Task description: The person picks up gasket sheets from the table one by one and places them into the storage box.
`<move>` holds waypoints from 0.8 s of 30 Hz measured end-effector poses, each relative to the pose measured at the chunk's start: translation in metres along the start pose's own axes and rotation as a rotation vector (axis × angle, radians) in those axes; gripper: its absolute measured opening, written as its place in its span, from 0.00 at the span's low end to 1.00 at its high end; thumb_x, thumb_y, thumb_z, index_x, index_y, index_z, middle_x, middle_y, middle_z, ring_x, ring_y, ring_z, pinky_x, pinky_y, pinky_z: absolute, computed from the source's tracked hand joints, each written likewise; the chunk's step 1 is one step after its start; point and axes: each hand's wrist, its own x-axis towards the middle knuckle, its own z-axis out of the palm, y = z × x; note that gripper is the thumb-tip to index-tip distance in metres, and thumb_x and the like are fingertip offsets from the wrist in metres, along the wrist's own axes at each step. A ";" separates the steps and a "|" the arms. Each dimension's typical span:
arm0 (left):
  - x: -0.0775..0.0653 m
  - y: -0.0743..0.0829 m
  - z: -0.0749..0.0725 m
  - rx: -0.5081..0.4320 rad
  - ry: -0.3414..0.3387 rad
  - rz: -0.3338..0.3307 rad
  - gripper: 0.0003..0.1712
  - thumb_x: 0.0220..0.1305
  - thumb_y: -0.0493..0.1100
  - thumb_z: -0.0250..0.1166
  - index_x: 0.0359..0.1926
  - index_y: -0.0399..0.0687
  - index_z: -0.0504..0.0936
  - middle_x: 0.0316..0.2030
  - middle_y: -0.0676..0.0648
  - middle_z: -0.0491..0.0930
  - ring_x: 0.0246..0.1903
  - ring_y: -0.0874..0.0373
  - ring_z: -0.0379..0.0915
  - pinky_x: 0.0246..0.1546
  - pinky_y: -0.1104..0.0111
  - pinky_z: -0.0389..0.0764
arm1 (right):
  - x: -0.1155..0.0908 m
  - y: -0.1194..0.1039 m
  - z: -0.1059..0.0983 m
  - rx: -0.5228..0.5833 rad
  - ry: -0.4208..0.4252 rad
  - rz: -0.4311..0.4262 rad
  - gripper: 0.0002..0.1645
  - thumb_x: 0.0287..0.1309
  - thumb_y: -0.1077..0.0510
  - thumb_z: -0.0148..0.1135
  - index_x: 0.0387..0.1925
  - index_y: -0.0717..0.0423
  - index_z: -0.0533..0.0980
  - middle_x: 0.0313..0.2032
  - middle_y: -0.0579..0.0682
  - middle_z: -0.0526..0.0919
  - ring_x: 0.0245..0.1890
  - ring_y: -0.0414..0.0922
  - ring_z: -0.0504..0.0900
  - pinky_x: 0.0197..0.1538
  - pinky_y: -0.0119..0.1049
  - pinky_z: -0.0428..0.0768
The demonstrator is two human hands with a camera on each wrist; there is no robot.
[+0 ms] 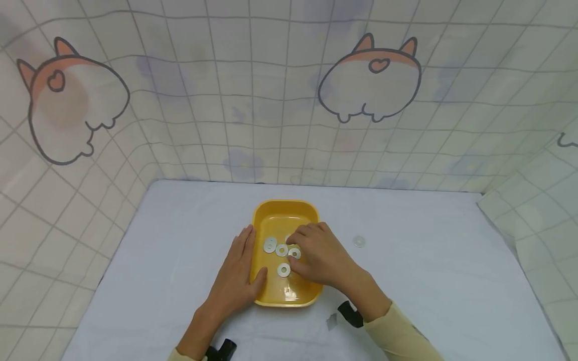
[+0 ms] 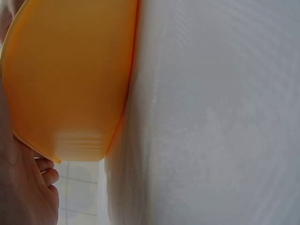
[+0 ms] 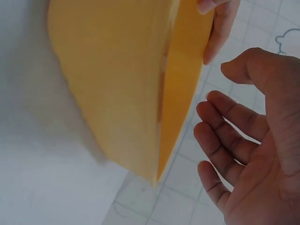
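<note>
A shallow yellow tray (image 1: 283, 213) stands on the white-covered table, with several flat white washer-like rings (image 1: 284, 269) in it. My left hand (image 1: 236, 273) holds the tray's left side, its fingers along the outside of the wall and the thumb over the rim. Over the tray's right part, my right hand (image 1: 321, 255) hovers near the rings with loosely bent fingers. In the right wrist view that hand (image 3: 248, 136) has thumb and fingertips apart and nothing between them. The head view shows a ring (image 1: 294, 253) beside its thumb, and another ring is partly hidden beneath the fingers.
A pale, translucent ring (image 1: 359, 241) lies on the white tablecloth (image 1: 420, 271) to the right of the tray. A small grey patch (image 1: 331, 321) shows near the right wrist's black camera mount (image 1: 350, 314). Behind the table hangs a checked curtain (image 1: 271, 100) with cartoon animals.
</note>
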 end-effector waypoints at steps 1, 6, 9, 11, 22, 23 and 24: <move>0.000 0.000 0.000 -0.004 0.000 -0.002 0.52 0.69 0.50 0.61 0.85 0.39 0.47 0.86 0.42 0.47 0.85 0.46 0.45 0.87 0.71 0.32 | -0.002 0.003 0.000 0.006 0.001 0.013 0.16 0.61 0.50 0.70 0.48 0.50 0.87 0.47 0.45 0.89 0.52 0.49 0.84 0.61 0.47 0.78; 0.000 0.000 0.001 0.004 -0.001 -0.004 0.53 0.69 0.51 0.62 0.85 0.38 0.46 0.86 0.41 0.46 0.85 0.45 0.44 0.88 0.61 0.40 | -0.013 0.017 -0.001 0.043 0.003 0.077 0.17 0.62 0.51 0.70 0.49 0.54 0.86 0.47 0.47 0.89 0.51 0.49 0.84 0.64 0.50 0.78; 0.000 0.000 0.001 0.006 0.000 0.000 0.53 0.69 0.51 0.61 0.85 0.38 0.46 0.86 0.41 0.46 0.85 0.45 0.44 0.88 0.60 0.40 | -0.020 0.025 -0.001 0.054 0.019 0.109 0.17 0.62 0.52 0.70 0.50 0.55 0.86 0.47 0.48 0.89 0.50 0.49 0.85 0.65 0.50 0.79; 0.000 0.000 0.001 0.003 0.001 0.000 0.53 0.69 0.50 0.61 0.85 0.38 0.46 0.86 0.40 0.47 0.85 0.44 0.45 0.88 0.60 0.41 | -0.025 0.030 -0.001 0.059 0.037 0.132 0.17 0.62 0.53 0.71 0.50 0.55 0.86 0.47 0.48 0.89 0.51 0.49 0.86 0.65 0.50 0.80; 0.001 0.000 0.002 0.007 0.009 0.003 0.53 0.68 0.50 0.62 0.85 0.38 0.46 0.86 0.40 0.47 0.85 0.44 0.45 0.88 0.60 0.40 | -0.043 0.056 -0.001 0.036 0.122 0.288 0.17 0.62 0.54 0.72 0.51 0.55 0.86 0.48 0.51 0.89 0.52 0.53 0.85 0.64 0.53 0.83; 0.001 0.000 0.002 0.010 0.010 0.004 0.53 0.68 0.50 0.62 0.85 0.38 0.46 0.85 0.40 0.47 0.85 0.44 0.45 0.88 0.60 0.40 | -0.045 0.058 -0.001 0.037 0.125 0.292 0.17 0.62 0.54 0.72 0.51 0.55 0.86 0.48 0.52 0.89 0.51 0.54 0.85 0.64 0.54 0.83; 0.001 0.000 0.002 0.012 0.010 0.004 0.53 0.68 0.50 0.62 0.85 0.38 0.46 0.85 0.40 0.47 0.85 0.44 0.45 0.88 0.59 0.41 | -0.046 0.060 -0.001 0.034 0.129 0.299 0.18 0.62 0.54 0.72 0.51 0.55 0.86 0.48 0.52 0.89 0.51 0.54 0.85 0.64 0.54 0.83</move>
